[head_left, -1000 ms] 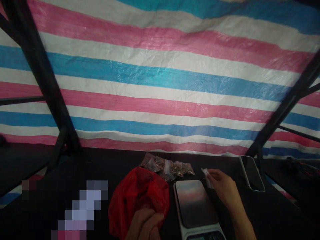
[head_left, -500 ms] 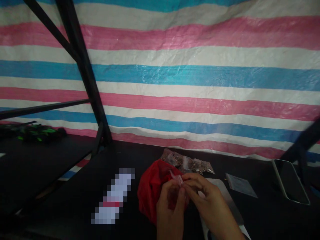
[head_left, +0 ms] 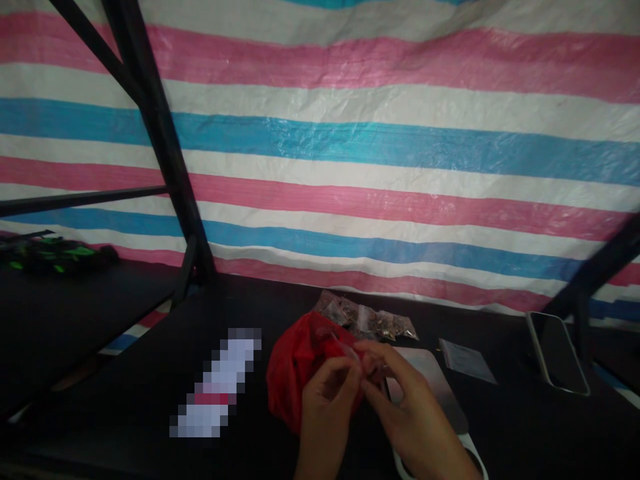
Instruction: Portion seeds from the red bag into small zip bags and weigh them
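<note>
My left hand [head_left: 327,400] and my right hand [head_left: 407,407] meet in front of me, fingers closed in a pinch. Between them is a small clear plastic bag [head_left: 344,347], its upper edge showing above my fingertips; the rest is covered by my fingers. Just behind and left of my hands sits a crumpled red plastic bag [head_left: 287,370], its contents hidden. Under my right hand lies what looks like a flat scale with a metal plate [head_left: 443,383], partly covered by that hand. Beyond the red bag, several small clear bags filled with little brownish pieces [head_left: 367,319] lie in a row.
A flat clear bag [head_left: 470,361] lies right of the scale, and a phone [head_left: 559,353] leans farther right. A blurred-out strip [head_left: 217,383] lies left on the black table [head_left: 250,300]. Black frame posts [head_left: 165,147] and a striped sheet [head_left: 375,147] stand behind; a green-black object [head_left: 60,253] is far left.
The view has shifted slightly, so things sit a little farther left and higher. Both hands still pinch the small clear bag, with the right fingers slightly shifted along it.
</note>
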`<action>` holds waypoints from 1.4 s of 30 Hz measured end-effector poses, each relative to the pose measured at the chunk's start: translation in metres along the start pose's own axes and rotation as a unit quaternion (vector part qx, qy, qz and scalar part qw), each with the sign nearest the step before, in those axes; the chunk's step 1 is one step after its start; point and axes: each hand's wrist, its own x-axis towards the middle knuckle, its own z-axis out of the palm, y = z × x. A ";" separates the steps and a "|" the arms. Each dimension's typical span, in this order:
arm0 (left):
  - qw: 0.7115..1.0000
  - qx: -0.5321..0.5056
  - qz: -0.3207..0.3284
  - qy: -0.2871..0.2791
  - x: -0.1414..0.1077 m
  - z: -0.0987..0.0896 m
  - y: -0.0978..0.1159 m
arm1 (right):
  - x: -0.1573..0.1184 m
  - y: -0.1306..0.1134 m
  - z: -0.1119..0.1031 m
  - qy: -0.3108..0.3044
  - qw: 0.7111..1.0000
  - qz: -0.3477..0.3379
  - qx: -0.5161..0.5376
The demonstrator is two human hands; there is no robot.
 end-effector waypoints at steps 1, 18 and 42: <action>1.000 0.000 -0.004 -0.004 0.001 0.000 0.000 | -0.001 0.001 0.000 0.000 1.000 0.003 0.004; 0.823 0.418 0.377 0.083 -0.025 -0.009 -0.014 | 0.005 -0.018 -0.005 -0.002 1.000 -0.006 -0.018; 0.762 0.427 0.486 0.019 -0.011 -0.043 0.016 | 0.001 -0.039 0.008 -0.025 0.995 -0.005 -0.093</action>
